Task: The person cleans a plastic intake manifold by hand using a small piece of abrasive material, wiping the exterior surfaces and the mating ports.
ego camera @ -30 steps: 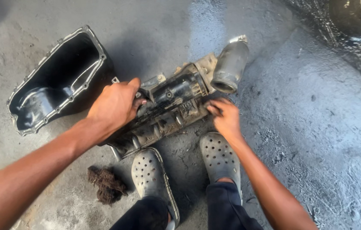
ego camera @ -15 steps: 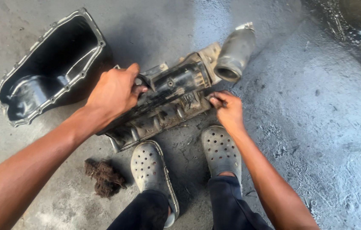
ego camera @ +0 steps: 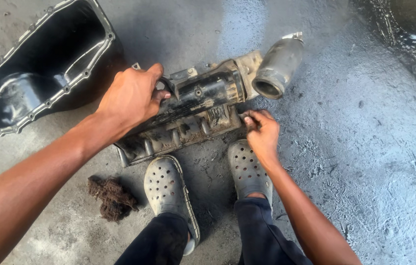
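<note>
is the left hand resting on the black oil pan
No, the left hand grips the greasy engine part; the oil pan lies apart, untouched.

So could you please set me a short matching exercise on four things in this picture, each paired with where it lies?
Things:
1. black oil pan
2. grey cylinder
3. brown rag
4. left hand

Places:
A. on the floor beside the left shoe
B. gripping the greasy engine part's top
C. top left, open side up
D. at the engine part's right end

Pairs: 1-C, 2-D, 3-A, 4-B
</note>
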